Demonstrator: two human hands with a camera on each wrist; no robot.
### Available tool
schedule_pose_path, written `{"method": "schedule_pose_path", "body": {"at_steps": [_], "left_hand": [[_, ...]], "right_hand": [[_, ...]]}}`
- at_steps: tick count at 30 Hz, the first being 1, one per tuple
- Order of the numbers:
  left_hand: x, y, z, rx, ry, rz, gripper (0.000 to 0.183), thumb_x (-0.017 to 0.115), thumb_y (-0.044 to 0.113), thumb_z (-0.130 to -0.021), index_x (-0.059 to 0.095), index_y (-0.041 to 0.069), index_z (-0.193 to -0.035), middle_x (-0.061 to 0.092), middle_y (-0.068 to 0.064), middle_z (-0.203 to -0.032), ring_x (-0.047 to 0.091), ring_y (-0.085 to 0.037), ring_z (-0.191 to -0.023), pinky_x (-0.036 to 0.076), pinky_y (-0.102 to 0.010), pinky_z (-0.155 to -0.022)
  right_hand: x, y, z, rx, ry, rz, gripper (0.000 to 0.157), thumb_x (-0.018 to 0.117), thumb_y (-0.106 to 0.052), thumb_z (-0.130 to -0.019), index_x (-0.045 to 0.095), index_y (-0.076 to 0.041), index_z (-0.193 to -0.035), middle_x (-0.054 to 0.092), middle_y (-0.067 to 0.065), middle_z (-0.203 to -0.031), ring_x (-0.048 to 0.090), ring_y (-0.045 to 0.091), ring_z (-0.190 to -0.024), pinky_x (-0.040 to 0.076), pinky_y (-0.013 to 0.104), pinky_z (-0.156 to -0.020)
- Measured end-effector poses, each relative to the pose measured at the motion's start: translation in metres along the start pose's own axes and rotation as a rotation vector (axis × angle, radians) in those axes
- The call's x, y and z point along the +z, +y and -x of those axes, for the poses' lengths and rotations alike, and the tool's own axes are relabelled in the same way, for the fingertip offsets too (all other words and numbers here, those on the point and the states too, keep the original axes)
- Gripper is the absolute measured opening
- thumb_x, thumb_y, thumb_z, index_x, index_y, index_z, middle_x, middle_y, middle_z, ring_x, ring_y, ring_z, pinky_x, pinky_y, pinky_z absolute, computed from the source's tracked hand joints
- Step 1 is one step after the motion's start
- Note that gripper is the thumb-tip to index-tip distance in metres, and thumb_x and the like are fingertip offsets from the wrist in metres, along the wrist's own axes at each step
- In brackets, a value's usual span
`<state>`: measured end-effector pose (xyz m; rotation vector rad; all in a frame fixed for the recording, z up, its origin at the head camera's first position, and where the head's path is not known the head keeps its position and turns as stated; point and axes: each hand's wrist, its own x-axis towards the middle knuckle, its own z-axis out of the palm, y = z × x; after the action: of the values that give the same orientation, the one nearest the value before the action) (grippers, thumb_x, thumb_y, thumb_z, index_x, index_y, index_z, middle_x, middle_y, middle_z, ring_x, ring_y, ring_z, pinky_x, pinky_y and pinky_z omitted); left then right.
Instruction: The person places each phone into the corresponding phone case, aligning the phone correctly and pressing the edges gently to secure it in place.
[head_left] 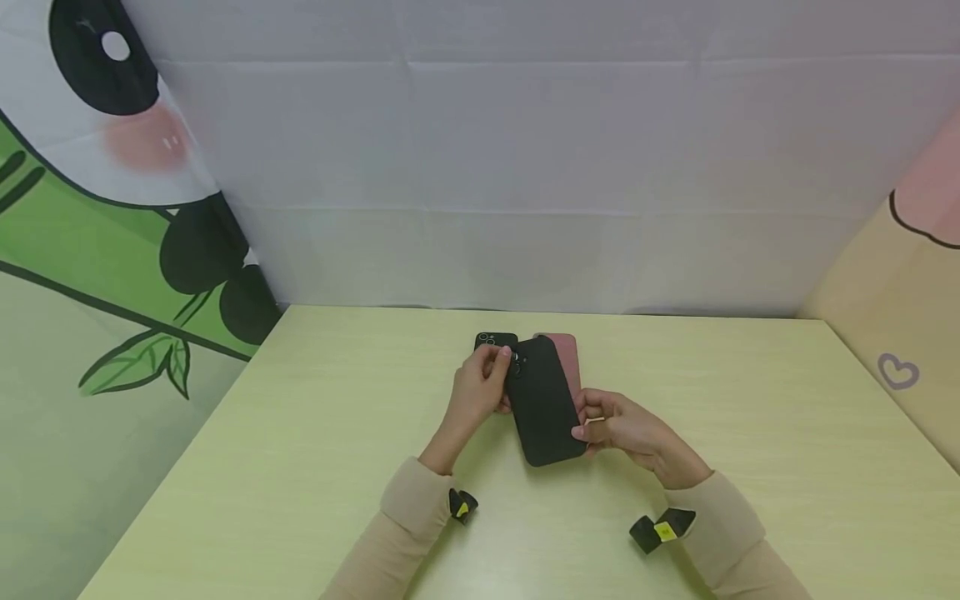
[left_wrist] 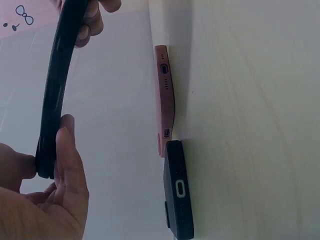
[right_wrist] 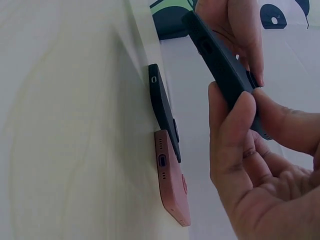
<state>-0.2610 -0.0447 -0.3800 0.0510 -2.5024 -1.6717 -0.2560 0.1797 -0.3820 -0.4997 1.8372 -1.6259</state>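
Note:
A black phone (head_left: 543,408), which looks to be in a case, is held above the table, tilted with its camera corner at the upper left. My left hand (head_left: 476,385) pinches that upper left corner between thumb and fingers. At the lower right edge, my right hand (head_left: 633,432) grips the phone with thumb and fingertips. In the right wrist view a port opening shows in the end of the held phone (right_wrist: 220,65). Behind it on the table lie a pink phone (head_left: 567,354) and a second black phone (head_left: 495,339), both partly hidden in the head view.
The pale wooden table (head_left: 300,433) runs back to a creased whitish backdrop (head_left: 525,167). Printed cartoon panels flank it, green on the left and cream on the right. A black wrist camera mount (head_left: 660,529) sits at my right cuff, another (head_left: 462,505) at my left.

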Motion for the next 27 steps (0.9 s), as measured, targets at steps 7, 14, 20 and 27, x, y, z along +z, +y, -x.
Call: {"method": "schedule_pose_path", "body": {"at_steps": [7,14,20,27], "left_hand": [[-0.003,0.004,0.009,0.106,0.06,-0.238,0.033,0.041,0.028,-0.098,0.061,0.003,-0.106,0.066,-0.014,-0.08,0.058,-0.016,-0.051,0.049,-0.028,-0.055],[-0.004,0.009,0.018,0.162,0.127,-0.404,0.03,0.04,0.022,-0.098,0.061,0.001,-0.094,0.065,-0.015,-0.072,0.062,-0.024,-0.058,0.046,-0.03,-0.052],[-0.006,0.007,0.023,0.164,0.137,-0.433,0.029,0.04,0.022,-0.098,0.059,0.002,-0.092,0.065,-0.017,-0.075,0.064,-0.029,-0.067,0.046,-0.035,-0.054],[-0.012,0.007,0.027,0.141,0.055,-0.319,0.024,0.041,0.022,-0.098,0.058,0.005,-0.101,0.064,-0.013,-0.085,0.06,-0.025,-0.074,0.045,-0.034,-0.06]], "right_hand": [[0.007,0.001,0.002,0.003,0.001,0.032,0.02,0.059,-0.004,-0.085,0.042,0.0,-0.094,0.041,-0.002,-0.075,0.052,0.01,-0.062,0.052,0.033,-0.064],[0.014,-0.001,0.005,0.0,-0.002,0.038,0.022,0.059,-0.004,-0.085,0.042,0.004,-0.096,0.042,-0.001,-0.074,0.052,0.011,-0.064,0.052,0.035,-0.065],[0.02,0.001,0.007,-0.002,0.003,0.035,0.022,0.06,-0.005,-0.085,0.043,0.002,-0.096,0.042,-0.001,-0.074,0.052,0.011,-0.064,0.052,0.035,-0.065],[0.026,0.005,0.011,0.0,0.027,0.041,0.018,0.059,-0.004,-0.084,0.044,-0.002,-0.094,0.042,-0.001,-0.074,0.052,0.011,-0.065,0.051,0.035,-0.065]]}}
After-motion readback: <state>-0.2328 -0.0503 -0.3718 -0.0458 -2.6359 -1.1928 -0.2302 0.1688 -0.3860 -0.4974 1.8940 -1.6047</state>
